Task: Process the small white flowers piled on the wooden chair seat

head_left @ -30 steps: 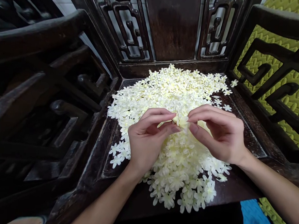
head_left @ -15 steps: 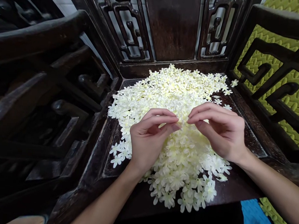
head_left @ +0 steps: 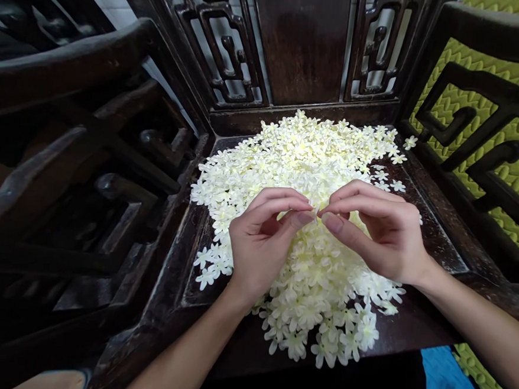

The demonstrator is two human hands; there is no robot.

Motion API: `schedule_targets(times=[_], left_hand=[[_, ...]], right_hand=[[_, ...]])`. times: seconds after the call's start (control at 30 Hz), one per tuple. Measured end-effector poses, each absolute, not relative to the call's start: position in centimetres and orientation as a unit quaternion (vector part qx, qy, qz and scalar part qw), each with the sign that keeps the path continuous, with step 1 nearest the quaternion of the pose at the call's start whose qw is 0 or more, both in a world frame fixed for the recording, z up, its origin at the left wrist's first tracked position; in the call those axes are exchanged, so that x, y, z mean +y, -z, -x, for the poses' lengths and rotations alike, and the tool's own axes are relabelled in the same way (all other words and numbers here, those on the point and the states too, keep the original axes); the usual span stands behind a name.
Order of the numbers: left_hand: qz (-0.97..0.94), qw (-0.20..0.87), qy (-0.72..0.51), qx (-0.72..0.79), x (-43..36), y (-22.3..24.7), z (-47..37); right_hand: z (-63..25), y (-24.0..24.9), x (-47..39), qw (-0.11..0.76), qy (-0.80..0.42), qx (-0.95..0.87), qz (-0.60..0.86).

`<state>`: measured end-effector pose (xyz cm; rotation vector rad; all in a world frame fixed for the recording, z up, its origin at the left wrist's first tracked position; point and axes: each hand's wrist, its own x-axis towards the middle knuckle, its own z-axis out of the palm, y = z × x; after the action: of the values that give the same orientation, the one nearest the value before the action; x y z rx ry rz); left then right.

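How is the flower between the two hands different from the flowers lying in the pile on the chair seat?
The held flower is pinched between the fingertips of the left hand and the right hand, lifted above the pile; the pile flowers lie loose on the chair seat. The held flower is mostly hidden; the pile flowers show open petals. Both are pale cream.

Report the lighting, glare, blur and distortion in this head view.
Head view: soft even light; the flower pile is bright, petals nearly washed out; dull sheen on the chair seat; dark left side loses detail; wide-angle bending at the edges; left hand and right hand sharp.
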<state>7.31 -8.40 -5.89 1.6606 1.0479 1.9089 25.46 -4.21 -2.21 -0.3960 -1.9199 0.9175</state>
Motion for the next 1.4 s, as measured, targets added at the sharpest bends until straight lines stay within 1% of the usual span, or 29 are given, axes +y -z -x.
schedule_targets(times=[0.4, 0.73, 1.4], left_hand=[[-0.584, 0.206, -0.681, 0.390, -8.56, 5.80, -7.34], [-0.598, 0.214, -0.684, 0.360, -8.47, 5.91, -7.35], [-0.607, 0.184, -0.681, 0.365, -8.47, 5.80, -7.36]], right_hand=[[-25.25, 2.20, -4.22, 0.475, -0.371, -0.781, 0.162], [-25.34, 2.27, -4.26, 0.474, -0.387, -0.775, 0.160], [-25.28, 2.08, -4.47, 0.472, -0.403, -0.768, 0.158]])
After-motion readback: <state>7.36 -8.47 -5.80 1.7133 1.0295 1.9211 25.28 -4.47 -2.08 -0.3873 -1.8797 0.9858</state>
